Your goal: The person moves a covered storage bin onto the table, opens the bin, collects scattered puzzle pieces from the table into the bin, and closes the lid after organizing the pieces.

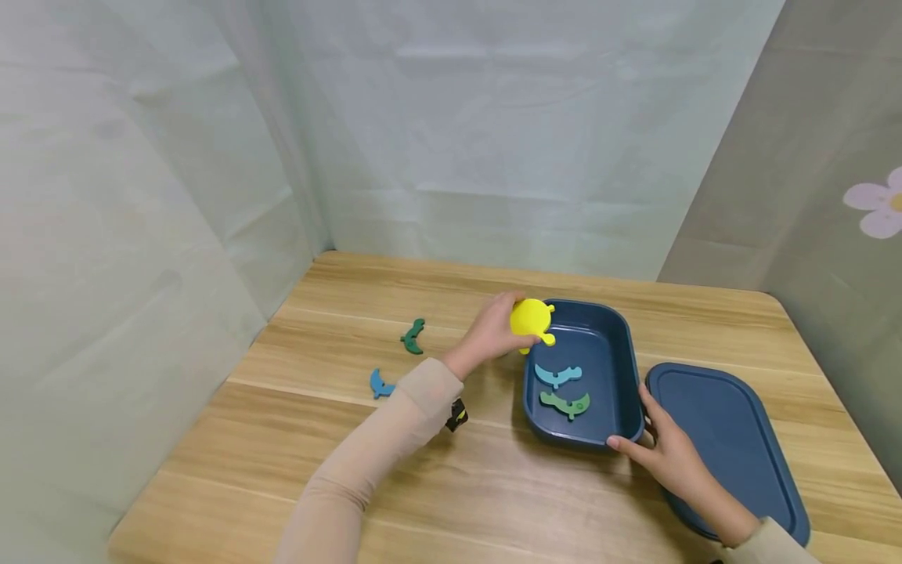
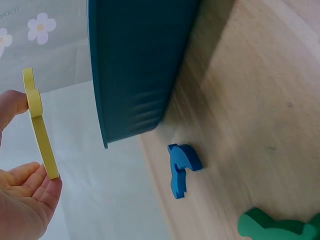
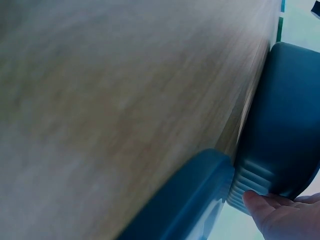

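Note:
My left hand (image 1: 496, 333) pinches a flat yellow turtle-shaped piece (image 1: 531, 318) between thumb and fingers, over the left rim of a dark blue box (image 1: 627, 345). Edge-on, the yellow piece (image 2: 44, 145) shows its thickness in the left wrist view. The right hand (image 1: 669, 454) grips the box's near right corner, thumb at the front rim and fingers along the right side. Inside the box lie a light blue crescent-like piece (image 1: 557, 376) and a green one (image 1: 566, 404), both flat on the bottom.
A dark blue lid (image 1: 726, 446) lies right of the box, partly under the right forearm. On the wooden table (image 1: 268, 454) to the left are a dark green piece (image 1: 413, 337) and a blue piece (image 1: 380, 385), the latter close beside the left sleeve. Pale curtains surround the table.

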`<state>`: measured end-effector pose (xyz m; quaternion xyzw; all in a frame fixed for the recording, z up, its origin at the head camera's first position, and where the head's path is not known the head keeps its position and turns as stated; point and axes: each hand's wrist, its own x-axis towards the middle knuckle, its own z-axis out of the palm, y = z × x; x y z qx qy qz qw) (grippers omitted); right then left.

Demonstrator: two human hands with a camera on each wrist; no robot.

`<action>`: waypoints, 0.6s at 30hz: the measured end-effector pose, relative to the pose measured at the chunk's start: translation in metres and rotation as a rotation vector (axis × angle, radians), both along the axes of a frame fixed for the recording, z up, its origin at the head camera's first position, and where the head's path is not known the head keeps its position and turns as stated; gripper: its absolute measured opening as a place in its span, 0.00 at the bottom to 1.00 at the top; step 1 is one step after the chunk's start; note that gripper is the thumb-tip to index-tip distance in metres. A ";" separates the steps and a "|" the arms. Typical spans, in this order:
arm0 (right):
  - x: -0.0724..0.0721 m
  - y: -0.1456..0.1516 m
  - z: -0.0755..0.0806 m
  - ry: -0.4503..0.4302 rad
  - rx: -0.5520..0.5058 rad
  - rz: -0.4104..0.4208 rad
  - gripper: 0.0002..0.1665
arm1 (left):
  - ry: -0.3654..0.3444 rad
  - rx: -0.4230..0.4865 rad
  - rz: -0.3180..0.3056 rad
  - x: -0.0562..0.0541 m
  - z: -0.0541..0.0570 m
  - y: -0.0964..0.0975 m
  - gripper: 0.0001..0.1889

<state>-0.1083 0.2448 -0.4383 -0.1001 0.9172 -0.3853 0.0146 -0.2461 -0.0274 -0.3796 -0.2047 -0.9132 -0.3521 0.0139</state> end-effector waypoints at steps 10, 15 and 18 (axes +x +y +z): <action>-0.001 -0.002 -0.001 0.012 -0.017 0.011 0.60 | 0.016 -0.007 -0.048 0.001 0.000 0.016 0.39; 0.000 -0.004 0.001 0.017 -0.011 0.011 0.60 | -0.010 -0.022 -0.063 0.002 -0.002 0.024 0.40; 0.001 -0.005 0.001 0.010 -0.012 0.010 0.60 | -0.037 -0.040 -0.069 0.002 -0.006 0.026 0.40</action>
